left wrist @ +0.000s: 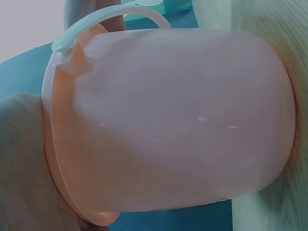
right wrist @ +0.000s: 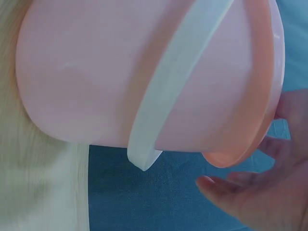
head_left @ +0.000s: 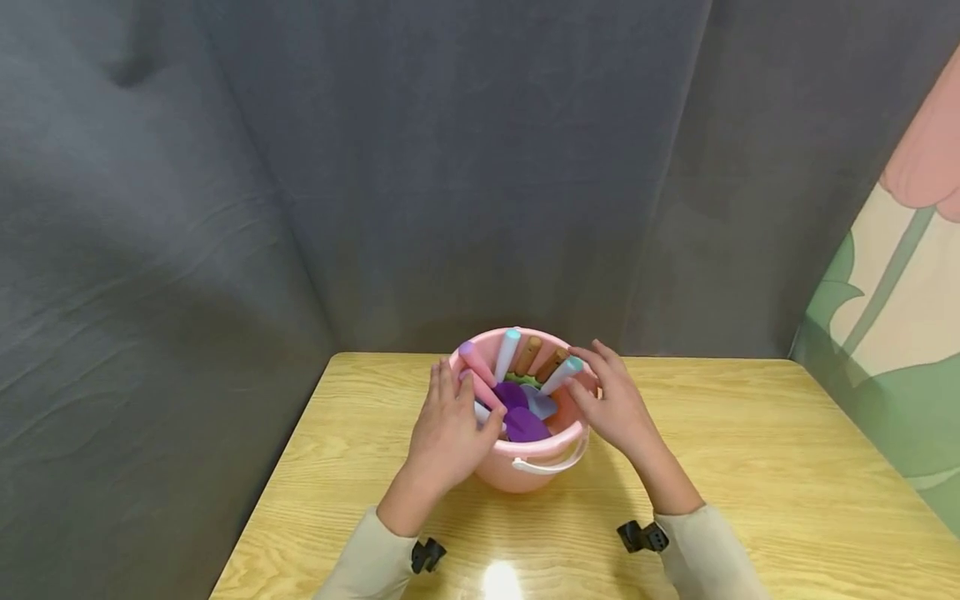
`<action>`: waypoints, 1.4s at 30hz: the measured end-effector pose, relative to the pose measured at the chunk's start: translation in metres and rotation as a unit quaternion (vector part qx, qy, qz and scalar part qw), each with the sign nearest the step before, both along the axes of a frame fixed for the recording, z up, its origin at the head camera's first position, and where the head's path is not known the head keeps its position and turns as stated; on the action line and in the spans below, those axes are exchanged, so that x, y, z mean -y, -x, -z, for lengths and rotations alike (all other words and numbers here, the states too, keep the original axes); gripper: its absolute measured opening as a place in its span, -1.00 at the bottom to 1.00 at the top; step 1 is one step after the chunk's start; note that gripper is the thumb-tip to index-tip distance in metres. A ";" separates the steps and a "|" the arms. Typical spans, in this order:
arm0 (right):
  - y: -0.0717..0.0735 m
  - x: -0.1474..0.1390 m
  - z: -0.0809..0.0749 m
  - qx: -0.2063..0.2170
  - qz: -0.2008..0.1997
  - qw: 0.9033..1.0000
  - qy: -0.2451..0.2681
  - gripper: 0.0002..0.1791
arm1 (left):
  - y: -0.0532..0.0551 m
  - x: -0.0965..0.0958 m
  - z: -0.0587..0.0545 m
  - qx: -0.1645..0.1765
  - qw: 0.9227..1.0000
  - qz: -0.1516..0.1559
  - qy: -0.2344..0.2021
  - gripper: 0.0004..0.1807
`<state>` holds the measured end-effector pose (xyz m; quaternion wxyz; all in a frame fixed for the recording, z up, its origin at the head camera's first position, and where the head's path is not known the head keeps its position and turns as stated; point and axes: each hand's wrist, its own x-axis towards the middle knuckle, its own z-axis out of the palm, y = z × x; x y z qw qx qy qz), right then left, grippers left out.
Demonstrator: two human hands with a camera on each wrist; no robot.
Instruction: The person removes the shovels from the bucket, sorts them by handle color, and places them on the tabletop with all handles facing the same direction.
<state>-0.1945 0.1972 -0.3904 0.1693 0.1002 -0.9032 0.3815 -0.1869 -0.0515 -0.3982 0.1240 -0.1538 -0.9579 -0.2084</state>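
Note:
A pink bucket (head_left: pixel 517 471) with a white handle (head_left: pixel 551 465) stands upright on the table. Inside it are several tools: pink handles (head_left: pixel 480 367), pale handles with turquoise ends (head_left: pixel 507 354), brown handles (head_left: pixel 529 354), purple blades (head_left: pixel 527 425) and a greyish-blue blade (head_left: pixel 540 403). My left hand (head_left: pixel 450 429) lies over the bucket's left rim, fingers extended beside the pink handles; whether it touches them is unclear. At the right rim is my right hand (head_left: pixel 613 406), fingers spread, its thumb near a turquoise-ended handle (head_left: pixel 562 375). The right wrist view shows those fingers (right wrist: pixel 216 187) loosely bent about the rim.
The wooden table (head_left: pixel 750 467) extends to both sides of the bucket. Dark grey cloth (head_left: pixel 480 167) hangs behind and at the left. A panel with a painted flower (head_left: pixel 892 275) stands at the right.

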 end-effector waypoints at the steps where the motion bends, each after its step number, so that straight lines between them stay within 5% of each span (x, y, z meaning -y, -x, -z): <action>1: 0.002 -0.001 0.000 -0.007 0.002 1.000 0.011 -0.49 | 0.000 0.000 0.000 0.000 1.000 0.001 0.002 -0.16; 17: 0.026 -0.007 0.002 0.037 0.002 0.993 0.111 -0.52 | 0.007 0.002 -0.001 -0.023 1.000 0.006 0.016 -0.15; 28: 0.029 -0.007 0.006 0.083 0.010 0.989 0.119 -0.50 | 0.006 0.000 -0.001 -0.011 1.000 0.005 0.012 -0.16; 42: 0.026 -0.003 0.002 0.158 0.042 0.973 0.160 -0.50 | -0.003 0.000 -0.001 0.016 1.000 -0.001 0.009 -0.13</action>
